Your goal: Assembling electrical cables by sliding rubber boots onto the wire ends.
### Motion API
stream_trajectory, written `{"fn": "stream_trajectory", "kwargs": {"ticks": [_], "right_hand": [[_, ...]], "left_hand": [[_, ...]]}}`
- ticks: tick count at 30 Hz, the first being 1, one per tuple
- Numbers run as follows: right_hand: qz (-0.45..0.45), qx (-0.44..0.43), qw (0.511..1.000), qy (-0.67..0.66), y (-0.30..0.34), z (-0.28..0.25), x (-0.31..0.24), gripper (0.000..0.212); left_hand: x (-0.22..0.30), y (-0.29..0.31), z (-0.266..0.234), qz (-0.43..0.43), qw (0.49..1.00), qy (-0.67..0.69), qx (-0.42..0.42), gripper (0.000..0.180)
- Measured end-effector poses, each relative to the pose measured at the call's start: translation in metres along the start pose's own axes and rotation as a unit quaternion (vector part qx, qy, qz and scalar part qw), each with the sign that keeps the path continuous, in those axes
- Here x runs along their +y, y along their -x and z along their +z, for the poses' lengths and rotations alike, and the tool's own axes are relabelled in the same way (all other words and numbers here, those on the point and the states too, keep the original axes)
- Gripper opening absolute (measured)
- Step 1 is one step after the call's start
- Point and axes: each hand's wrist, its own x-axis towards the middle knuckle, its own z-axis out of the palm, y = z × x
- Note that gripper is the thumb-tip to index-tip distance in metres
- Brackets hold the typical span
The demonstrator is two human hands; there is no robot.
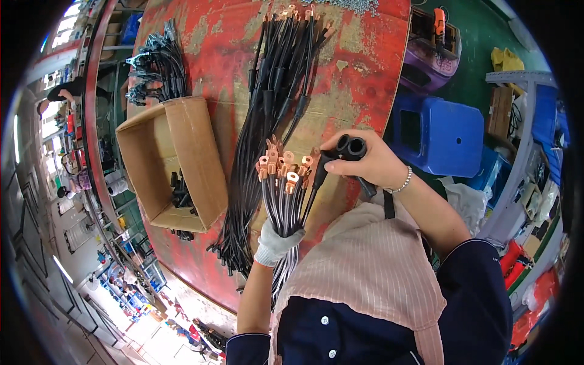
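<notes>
In a white glove, my left hand point(278, 244) is closed around a bundle of black cables point(281, 210). Their upper ends carry copper ring lugs point(288, 159), fanned out above the glove. My bare right hand point(378, 163) grips several black rubber sleeves point(356, 147), with round open ends facing up. One tapered sleeve point(321, 168) sits at the thumb and fingertips, around a cable at the bundle's right side, just below its copper lug. Part of the sleeves is hidden by the fingers and palm.
A long pile of black cables point(271, 115) lies across the worn red table point(356, 79). Left of it stands an open cardboard box point(204, 164) with black sleeves inside. Behind the box are cables with metal clamps point(161, 64). A blue plastic stool point(447, 137) stands beyond the table's right edge.
</notes>
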Motion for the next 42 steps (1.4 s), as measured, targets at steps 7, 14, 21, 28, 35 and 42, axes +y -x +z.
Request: {"fn": "stream_trajectory", "kwargs": {"ticks": [7,14,21,28,35,42], "right_hand": [[-0.046,0.049,0.997,-0.045,0.016,0.008,0.014,0.033],[0.082,0.038,0.990,-0.112,0.014,0.004,0.002,0.033],[0.014,0.034,0.998,-0.058,0.012,0.019,-0.001,0.029],[-0.025,-0.005,0.999,0.046,0.009,0.008,-0.010,0.028],[0.016,-0.010,1.000,0.018,0.017,0.031,0.038,0.034],[0.174,-0.010,0.981,-0.085,-0.006,0.037,0.101,0.034]], "left_hand": [[0.004,-0.003,-0.001,-0.024,1.000,0.008,0.016,0.029],[0.003,-0.005,0.003,0.005,1.000,0.008,0.025,0.032],[0.010,-0.003,0.004,-0.004,0.999,0.003,0.036,0.033],[0.002,-0.005,0.002,0.009,1.000,0.001,0.014,0.038],[0.008,-0.003,0.001,0.005,1.000,0.008,0.020,0.035],[-0.011,-0.017,-0.007,-0.037,0.993,0.061,0.092,0.029]]}}
